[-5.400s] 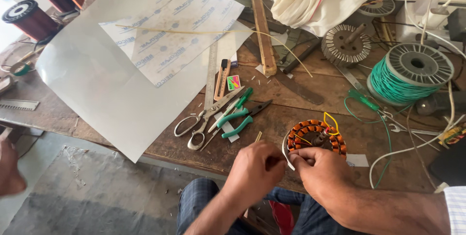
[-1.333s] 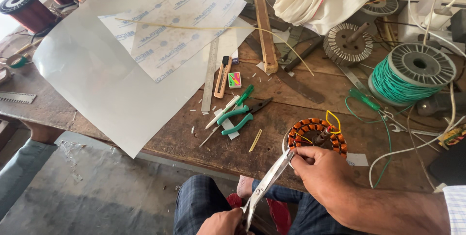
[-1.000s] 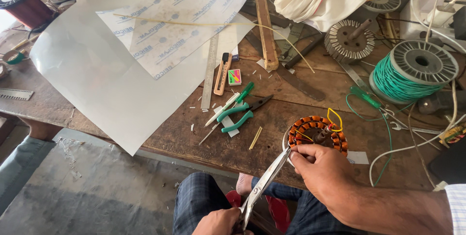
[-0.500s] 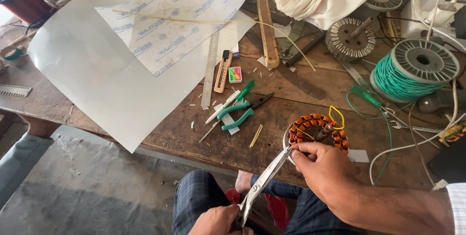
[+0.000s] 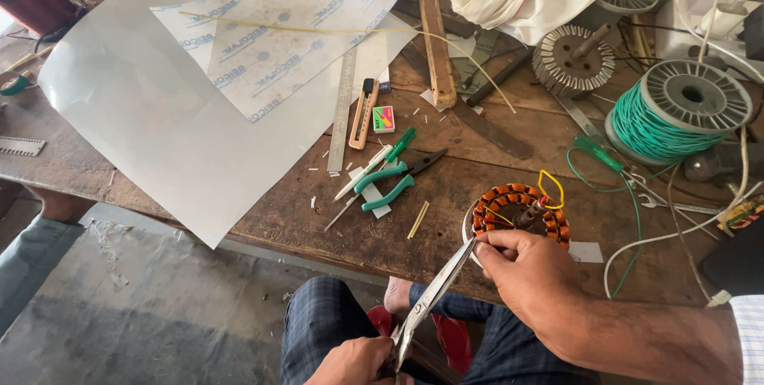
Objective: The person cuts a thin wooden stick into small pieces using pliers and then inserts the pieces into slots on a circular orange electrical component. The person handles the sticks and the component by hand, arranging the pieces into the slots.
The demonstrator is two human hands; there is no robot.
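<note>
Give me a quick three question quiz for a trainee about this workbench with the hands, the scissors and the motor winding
1. True or false: the left hand holds the scissors by their handles.
2. Multiple choice: what does the right hand grip? A) the green-handled pliers B) the copper-wound stator C) the spool of green wire
3. Fill in: the scissors' tips point up toward the ____.

Key
1. True; the blades rise from the left hand at the bench's near edge.
2. B; the fingers rest on the stator's near rim, while the pliers lie untouched on the wooden table.
3. Stator.
</note>
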